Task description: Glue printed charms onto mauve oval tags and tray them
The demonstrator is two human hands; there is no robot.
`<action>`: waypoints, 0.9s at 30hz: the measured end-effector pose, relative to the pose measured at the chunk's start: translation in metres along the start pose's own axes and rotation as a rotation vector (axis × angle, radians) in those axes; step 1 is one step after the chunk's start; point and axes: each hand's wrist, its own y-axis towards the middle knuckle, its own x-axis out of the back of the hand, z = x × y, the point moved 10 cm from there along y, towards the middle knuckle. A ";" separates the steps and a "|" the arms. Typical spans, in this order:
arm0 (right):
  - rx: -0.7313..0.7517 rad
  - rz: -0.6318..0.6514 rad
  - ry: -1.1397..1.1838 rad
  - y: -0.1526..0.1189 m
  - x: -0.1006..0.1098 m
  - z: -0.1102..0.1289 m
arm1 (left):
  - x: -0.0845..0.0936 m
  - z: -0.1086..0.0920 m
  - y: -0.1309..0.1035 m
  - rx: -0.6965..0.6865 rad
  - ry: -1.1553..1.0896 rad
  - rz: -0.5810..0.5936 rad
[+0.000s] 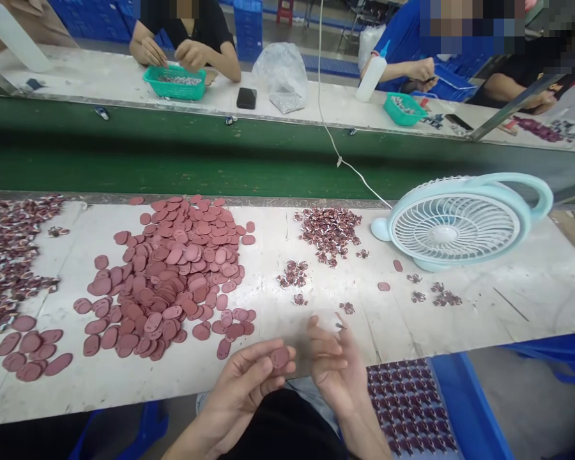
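My left hand [242,383] pinches a dull red oval disc [280,359] with small holes between thumb and fingers, above the table's front edge. Just right of it, my right hand [333,367] is raised with its fingers partly curled. Motion smears its fingertips, and a tiny dark speck by them is too blurred to name. A large heap of the same red discs [172,268] lies to the left of my hands. Beyond my hands are small brown-and-white crab-like pieces [293,273], with a bigger pile of them [329,231] behind.
A light blue fan [455,220] stands at the right, its white cord running back. Many small pieces [14,255] cover the far left. A blue crate [469,402] with rows of brown pieces [409,406] sits below the table edge. Across the green belt [172,156], other people work beside green baskets [175,86].
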 end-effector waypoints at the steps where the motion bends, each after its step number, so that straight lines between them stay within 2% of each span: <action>1: 0.010 -0.001 -0.025 0.001 0.001 -0.004 | 0.003 -0.002 0.000 -0.006 0.000 -0.012; 5: 0.028 -0.019 -0.221 -0.008 0.003 -0.016 | 0.016 -0.014 0.001 -0.036 0.009 -0.074; 8: 0.045 -0.071 -0.496 -0.026 0.009 -0.004 | 0.025 -0.021 0.000 -0.047 0.009 -0.118; 10: 0.141 -0.142 -0.719 -0.035 0.018 0.025 | 0.030 -0.023 -0.001 -0.047 -0.002 -0.145; 14: 0.482 -0.337 -1.091 -0.032 0.034 0.103 | 0.028 -0.020 -0.002 -0.030 -0.006 -0.141; 17: 0.610 -0.400 -1.279 -0.016 0.037 0.131 | 0.022 -0.015 -0.002 -0.012 0.007 -0.121; 20: 0.630 -0.419 -1.389 -0.012 0.035 0.137 | 0.018 -0.012 -0.004 -0.010 0.017 -0.110; 23: 0.613 -0.448 -1.398 -0.031 0.031 0.134 | 0.015 -0.010 -0.004 -0.005 0.008 -0.085; 25: 0.586 -0.442 -1.354 -0.050 0.026 0.125 | 0.012 -0.007 -0.004 0.008 0.019 -0.065; 27: 0.542 -0.377 -1.259 -0.065 0.018 0.106 | 0.008 -0.004 -0.004 0.017 0.048 -0.038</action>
